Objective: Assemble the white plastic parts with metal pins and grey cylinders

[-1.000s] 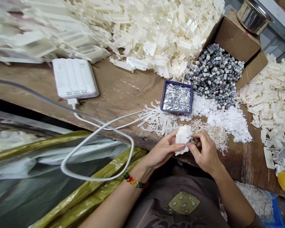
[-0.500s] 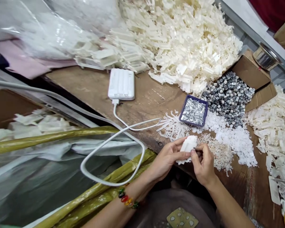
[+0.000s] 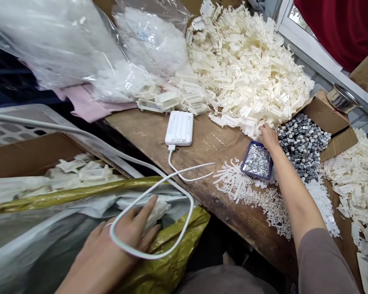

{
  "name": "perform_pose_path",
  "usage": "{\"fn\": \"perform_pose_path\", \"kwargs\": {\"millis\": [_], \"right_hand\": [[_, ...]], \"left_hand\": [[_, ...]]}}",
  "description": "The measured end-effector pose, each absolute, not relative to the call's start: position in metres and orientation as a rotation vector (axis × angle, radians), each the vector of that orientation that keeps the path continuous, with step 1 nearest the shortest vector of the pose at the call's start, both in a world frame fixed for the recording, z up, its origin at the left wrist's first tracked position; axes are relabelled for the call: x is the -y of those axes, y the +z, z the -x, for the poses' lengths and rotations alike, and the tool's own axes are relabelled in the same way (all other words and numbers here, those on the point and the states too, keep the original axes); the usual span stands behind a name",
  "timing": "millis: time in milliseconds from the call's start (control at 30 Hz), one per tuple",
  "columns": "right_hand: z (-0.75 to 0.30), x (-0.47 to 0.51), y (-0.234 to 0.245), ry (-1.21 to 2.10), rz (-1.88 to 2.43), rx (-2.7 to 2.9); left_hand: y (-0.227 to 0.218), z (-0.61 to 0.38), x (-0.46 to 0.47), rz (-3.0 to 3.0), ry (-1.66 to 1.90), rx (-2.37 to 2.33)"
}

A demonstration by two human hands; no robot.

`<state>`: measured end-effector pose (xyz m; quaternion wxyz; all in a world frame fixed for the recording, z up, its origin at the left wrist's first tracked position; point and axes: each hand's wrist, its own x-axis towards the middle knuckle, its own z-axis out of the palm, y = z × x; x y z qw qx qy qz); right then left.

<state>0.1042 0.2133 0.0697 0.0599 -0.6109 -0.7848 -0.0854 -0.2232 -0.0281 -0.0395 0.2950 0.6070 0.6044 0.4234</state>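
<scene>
My left hand [image 3: 125,234] is palm down over the bag with olive edges [image 3: 179,241], fingers stretched and apart. A whitish plastic piece [image 3: 158,210] shows just past its fingers, partly hidden by them; the thumb is out of sight. A loop of white cable [image 3: 188,212] passes across this hand. My right hand [image 3: 269,138] reaches over the blue tray [image 3: 244,173] of small metal pins. Its bent fingers close on a cream plastic casing [image 3: 250,127] at the near edge of the big casing heap [image 3: 245,69]; the fingertips are partly hidden.
A white power bank [image 3: 179,128] lies on the wooden table [image 3: 141,126]. Small white plastic parts [image 3: 233,179], grey metal-looking pieces [image 3: 303,143] and white discs [image 3: 322,200] lie in piles. A cardboard box [image 3: 328,118] and metal bowl [image 3: 343,98] stand at right; clear bags [image 3: 64,45] fill the back left.
My hands have parted from the white casing they both held. The left has gone left over the bag, the right forward to the casing heap. The view has shifted left and up.
</scene>
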Motion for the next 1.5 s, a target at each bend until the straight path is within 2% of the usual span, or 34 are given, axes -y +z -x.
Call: {"fn": "perform_pose_path", "kwargs": {"millis": [67,200,333,433,500,567,700,800,933,1233,1500], "right_hand": [[-0.109,-0.207,0.07,-0.245,1.776,2.326],[-0.115,-0.166,0.071,-0.095,1.534,2.061],[-0.097,-0.081,0.059,0.271,1.398,1.711],[-0.086,-0.025,0.048,0.624,1.336,1.751],[-0.092,-0.015,0.045,0.737,1.342,1.826],[-0.105,-0.029,0.046,0.642,1.48,1.87],[-0.128,-0.086,0.046,0.225,1.765,2.103],[-0.126,-0.113,0.043,0.127,1.84,2.408],[-0.123,-0.122,0.039,0.208,1.869,2.483],[-0.142,-0.125,0.028,0.656,1.735,1.989],[-0.139,-0.124,0.026,0.454,1.679,2.063]], "left_hand": [[-0.032,0.203,0.026,-1.82,1.026,-1.773],[0.003,0.136,0.021,-1.871,0.913,-1.357],[0.025,0.076,0.005,-1.89,1.145,-1.228],[0.024,0.057,-0.006,-1.8,1.231,-1.224],[0.02,0.054,-0.008,-1.632,1.186,-1.158],[0.017,0.056,-0.005,-1.415,1.055,-1.037],[0.014,0.054,0.004,-1.199,0.706,-0.802],[0.011,0.044,0.01,-1.198,0.584,-0.729],[-0.003,0.029,0.016,-1.029,0.507,-0.683],[-0.035,0.018,0.018,-0.828,0.581,-0.64],[-0.04,0.014,0.017,-0.848,0.621,-0.636]]}}
